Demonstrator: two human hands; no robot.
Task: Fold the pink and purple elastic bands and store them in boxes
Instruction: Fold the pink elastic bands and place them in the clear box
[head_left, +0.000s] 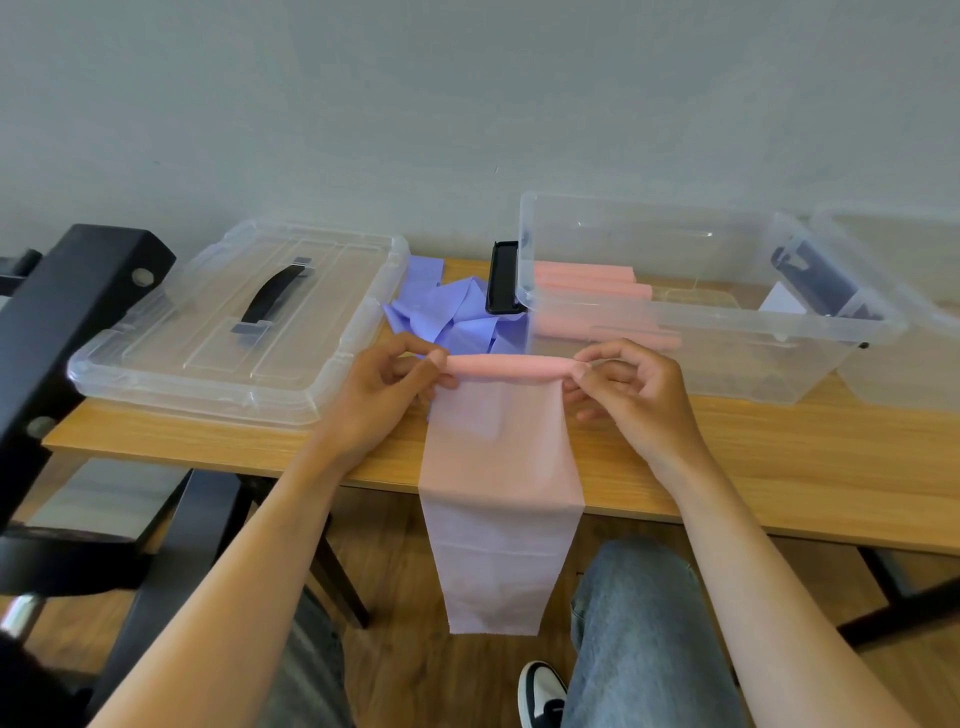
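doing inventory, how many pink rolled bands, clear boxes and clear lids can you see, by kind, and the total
pink rolled elastic bands: 5, that is 4 in the clear plastic box and 1 half rolled in the hands
clear plastic boxes: 2
clear plastic lids with black handle: 1
total: 8

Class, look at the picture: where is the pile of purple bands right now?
In the head view, the purple bands lie heaped on the table, between the lid on the left and the clear box on the right.

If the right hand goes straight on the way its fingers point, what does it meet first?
The right hand points left along the pink roll. Past the roll, it would probably meet the left hand first, at the roll's other end.
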